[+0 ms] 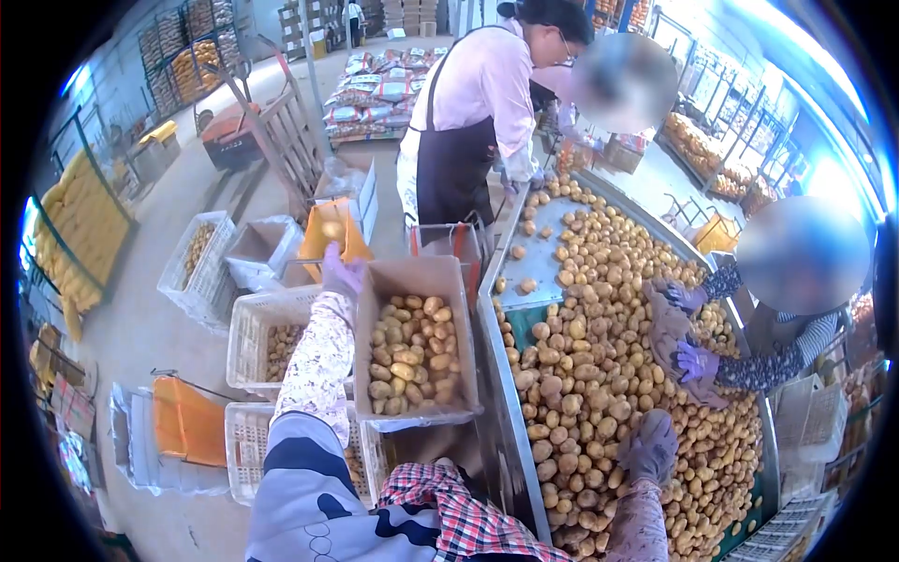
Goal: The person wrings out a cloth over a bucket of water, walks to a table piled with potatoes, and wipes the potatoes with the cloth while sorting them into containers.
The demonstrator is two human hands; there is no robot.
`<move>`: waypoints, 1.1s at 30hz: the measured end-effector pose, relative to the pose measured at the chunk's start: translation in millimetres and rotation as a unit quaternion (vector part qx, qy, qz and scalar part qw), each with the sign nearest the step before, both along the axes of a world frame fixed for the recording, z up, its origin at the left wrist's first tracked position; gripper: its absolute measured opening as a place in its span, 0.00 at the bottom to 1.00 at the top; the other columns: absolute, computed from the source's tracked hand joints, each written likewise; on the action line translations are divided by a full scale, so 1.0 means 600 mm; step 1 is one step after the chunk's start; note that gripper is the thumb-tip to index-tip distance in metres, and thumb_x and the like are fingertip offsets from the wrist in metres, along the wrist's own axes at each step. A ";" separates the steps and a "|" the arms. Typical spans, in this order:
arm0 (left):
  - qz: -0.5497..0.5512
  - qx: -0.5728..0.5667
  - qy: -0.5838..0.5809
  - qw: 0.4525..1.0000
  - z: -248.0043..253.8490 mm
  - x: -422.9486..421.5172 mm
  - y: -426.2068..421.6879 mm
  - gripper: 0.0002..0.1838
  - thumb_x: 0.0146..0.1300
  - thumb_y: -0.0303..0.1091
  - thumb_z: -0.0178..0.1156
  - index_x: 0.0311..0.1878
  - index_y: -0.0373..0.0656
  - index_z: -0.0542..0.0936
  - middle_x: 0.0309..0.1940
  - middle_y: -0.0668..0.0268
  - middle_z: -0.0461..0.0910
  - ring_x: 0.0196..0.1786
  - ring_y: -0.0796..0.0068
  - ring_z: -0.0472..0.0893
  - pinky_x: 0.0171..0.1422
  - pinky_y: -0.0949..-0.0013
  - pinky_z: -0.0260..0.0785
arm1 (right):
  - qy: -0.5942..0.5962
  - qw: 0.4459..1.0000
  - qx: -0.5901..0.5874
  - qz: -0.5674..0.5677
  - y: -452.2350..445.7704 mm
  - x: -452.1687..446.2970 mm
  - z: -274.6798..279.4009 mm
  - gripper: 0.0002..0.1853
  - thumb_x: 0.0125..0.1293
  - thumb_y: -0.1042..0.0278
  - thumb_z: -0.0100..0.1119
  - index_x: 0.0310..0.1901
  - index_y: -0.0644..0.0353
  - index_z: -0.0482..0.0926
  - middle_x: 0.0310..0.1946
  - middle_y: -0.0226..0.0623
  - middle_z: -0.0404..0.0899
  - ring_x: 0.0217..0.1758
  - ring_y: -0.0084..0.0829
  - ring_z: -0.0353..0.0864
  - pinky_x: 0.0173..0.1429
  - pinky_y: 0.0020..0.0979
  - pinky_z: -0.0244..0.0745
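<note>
My left hand (344, 273), in a purple glove, reaches out past a cardboard box (461, 328) of potatoes (412, 351). Its fingers look apart, just short of an orange-yellow bin (350, 234). A single potato (332, 229) shows at that bin's mouth, beyond the fingertips and seemingly apart from them. Over on the sorting table (513, 436), my right hand (649, 448) lies in a greyish-purple glove on the heap of potatoes (585, 375). The fingers stretch over the potatoes; its underside is hidden.
Opposite, a co-worker's purple-gloved hands (695, 362) hold a brownish cloth or sack (667, 339) on the heap. Another person in a dark apron (454, 173) leans over the table's far end. White crates (245, 342) and another orange bin (190, 421) stand to my left.
</note>
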State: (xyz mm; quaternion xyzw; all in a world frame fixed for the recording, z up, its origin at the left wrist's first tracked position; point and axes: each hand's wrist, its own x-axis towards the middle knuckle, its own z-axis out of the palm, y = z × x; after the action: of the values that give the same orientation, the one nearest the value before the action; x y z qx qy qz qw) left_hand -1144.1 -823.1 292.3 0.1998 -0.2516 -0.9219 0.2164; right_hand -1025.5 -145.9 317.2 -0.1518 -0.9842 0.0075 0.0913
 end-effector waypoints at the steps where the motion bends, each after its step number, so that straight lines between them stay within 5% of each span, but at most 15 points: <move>1: 0.044 0.046 -0.067 0.996 0.015 -0.020 0.026 0.15 0.69 0.50 0.58 0.47 0.50 0.74 0.33 0.64 0.74 0.35 0.67 0.79 0.32 0.71 0.72 | 0.013 1.000 -0.004 0.010 0.000 -0.004 0.003 0.44 0.57 0.54 0.68 0.72 0.64 0.60 0.58 0.52 0.70 0.60 0.52 0.70 0.66 0.47 0.65; 5: -0.146 -0.120 -0.150 0.970 -0.022 -0.017 0.259 0.15 0.71 0.43 0.56 0.54 0.46 0.74 0.39 0.65 0.77 0.33 0.75 0.77 0.36 0.75 0.72 | -0.052 0.996 -0.077 -0.012 -0.030 0.010 0.064 0.40 0.56 0.54 0.68 0.69 0.57 0.65 0.54 0.53 0.74 0.58 0.52 0.73 0.63 0.46 0.69; 9: -0.356 -0.373 0.003 0.857 -0.075 0.032 0.504 0.19 0.69 0.40 0.61 0.58 0.42 0.75 0.43 0.64 0.78 0.33 0.77 0.77 0.37 0.73 0.72 | 0.120 0.986 -0.115 0.026 0.018 0.043 0.022 0.40 0.44 0.63 0.75 0.64 0.56 0.73 0.51 0.45 0.78 0.54 0.47 0.77 0.62 0.41 0.72; 11: -0.367 -0.507 0.064 0.777 -0.091 0.056 0.591 0.25 0.64 0.41 0.65 0.60 0.39 0.75 0.46 0.62 0.79 0.39 0.73 0.76 0.45 0.68 0.73 | 0.117 0.921 -0.370 0.032 0.047 0.065 0.011 0.43 0.41 0.67 0.77 0.65 0.58 0.72 0.55 0.40 0.78 0.58 0.40 0.77 0.65 0.36 0.71; 13: -0.351 -0.603 0.123 0.705 -0.092 0.050 0.637 0.27 0.62 0.41 0.66 0.61 0.39 0.76 0.46 0.60 0.79 0.41 0.69 0.77 0.49 0.66 0.73 | 0.126 0.797 -0.590 0.027 0.057 0.081 0.031 0.47 0.38 0.75 0.79 0.66 0.64 0.71 0.58 0.36 0.77 0.61 0.32 0.76 0.67 0.31 0.70; 16: -0.349 -0.656 0.111 0.660 -0.036 0.015 0.670 0.28 0.60 0.41 0.67 0.61 0.38 0.76 0.51 0.55 0.78 0.50 0.62 0.78 0.58 0.64 0.71 | 0.260 0.720 -0.644 0.004 0.030 0.111 0.123 0.47 0.40 0.74 0.79 0.66 0.69 0.69 0.57 0.38 0.76 0.59 0.36 0.78 0.67 0.32 0.72; 20: -0.252 -0.745 0.127 0.605 -0.071 -0.056 0.695 0.29 0.58 0.39 0.68 0.62 0.37 0.75 0.57 0.50 0.76 0.63 0.52 0.74 0.70 0.56 0.64 | 0.412 0.777 -0.475 -0.031 0.023 0.108 0.119 0.41 0.51 0.73 0.73 0.68 0.70 0.65 0.62 0.48 0.71 0.64 0.40 0.72 0.70 0.38 0.68; 21: -0.247 -0.758 0.121 0.592 -0.077 -0.069 0.706 0.30 0.58 0.40 0.68 0.62 0.37 0.75 0.58 0.50 0.76 0.64 0.52 0.73 0.71 0.56 0.64 | 0.337 0.914 -0.226 -0.016 0.014 0.096 0.125 0.40 0.57 0.62 0.69 0.69 0.65 0.65 0.66 0.54 0.67 0.69 0.45 0.67 0.74 0.46 0.61; 23: -0.248 -0.776 0.120 0.567 -0.101 -0.102 0.723 0.34 0.60 0.45 0.66 0.66 0.37 0.72 0.62 0.47 0.73 0.67 0.48 0.70 0.72 0.53 0.61 | 0.148 0.980 -0.114 0.070 0.032 0.067 0.013 0.45 0.58 0.47 0.65 0.74 0.58 0.59 0.70 0.55 0.61 0.73 0.52 0.61 0.75 0.57 0.52; 24: -0.251 -0.777 0.133 0.562 -0.102 -0.110 0.736 0.35 0.59 0.46 0.66 0.66 0.37 0.71 0.62 0.47 0.73 0.67 0.48 0.70 0.72 0.53 0.61 | 0.029 0.996 -0.079 0.011 0.013 0.048 -0.009 0.50 0.57 0.44 0.66 0.76 0.56 0.54 0.72 0.55 0.57 0.75 0.56 0.56 0.76 0.60 0.49; 25: -0.253 -0.777 0.146 0.558 -0.098 -0.116 0.747 0.36 0.59 0.46 0.66 0.67 0.37 0.71 0.62 0.47 0.73 0.68 0.48 0.69 0.72 0.53 0.61 | -0.091 0.994 -0.045 -0.048 -0.001 0.026 -0.026 0.54 0.55 0.40 0.66 0.78 0.53 0.50 0.75 0.55 0.53 0.77 0.60 0.52 0.76 0.63 0.46; 26: -0.253 -0.777 0.158 0.555 -0.093 -0.127 0.760 0.37 0.59 0.46 0.66 0.67 0.37 0.70 0.63 0.46 0.72 0.68 0.48 0.69 0.72 0.53 0.60 | -0.083 0.993 -0.061 -0.051 0.014 -0.010 -0.049 0.55 0.55 0.37 0.65 0.78 0.53 0.48 0.76 0.55 0.51 0.78 0.61 0.49 0.76 0.65 0.43; 30: -0.338 -0.821 0.195 0.417 -0.062 -0.122 0.837 0.50 0.57 0.60 0.65 0.76 0.41 0.60 0.73 0.43 0.59 0.77 0.45 0.56 0.80 0.44 0.42 | -0.110 0.986 -0.089 -0.085 0.069 -0.122 -0.087 0.55 0.59 0.33 0.59 0.79 0.49 0.41 0.79 0.53 0.41 0.79 0.61 0.45 0.75 0.72 0.34; 31: -0.418 -0.832 0.172 0.323 -0.074 -0.127 0.861 0.53 0.55 0.67 0.63 0.78 0.48 0.56 0.77 0.40 0.49 0.80 0.41 0.45 0.80 0.39 0.31 | -0.113 0.985 -0.081 -0.103 0.081 -0.153 -0.080 0.55 0.59 0.33 0.58 0.80 0.48 0.41 0.79 0.53 0.40 0.79 0.60 0.45 0.74 0.72 0.34; 33: -0.415 -0.855 0.171 0.262 -0.082 -0.143 0.903 0.54 0.54 0.68 0.63 0.79 0.53 0.56 0.77 0.38 0.44 0.81 0.39 0.41 0.80 0.37 0.30 | -0.157 0.976 -0.083 -0.129 0.112 -0.227 -0.041 0.51 0.62 0.36 0.55 0.80 0.45 0.41 0.80 0.51 0.38 0.80 0.59 0.44 0.74 0.73 0.32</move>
State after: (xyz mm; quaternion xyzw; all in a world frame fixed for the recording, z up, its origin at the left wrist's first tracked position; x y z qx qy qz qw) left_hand -1229.9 -281.5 243.3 -0.3946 -0.8996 -0.1500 -0.1123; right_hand -1161.8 -78.9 292.5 -0.2841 -0.9542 0.0532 -0.0772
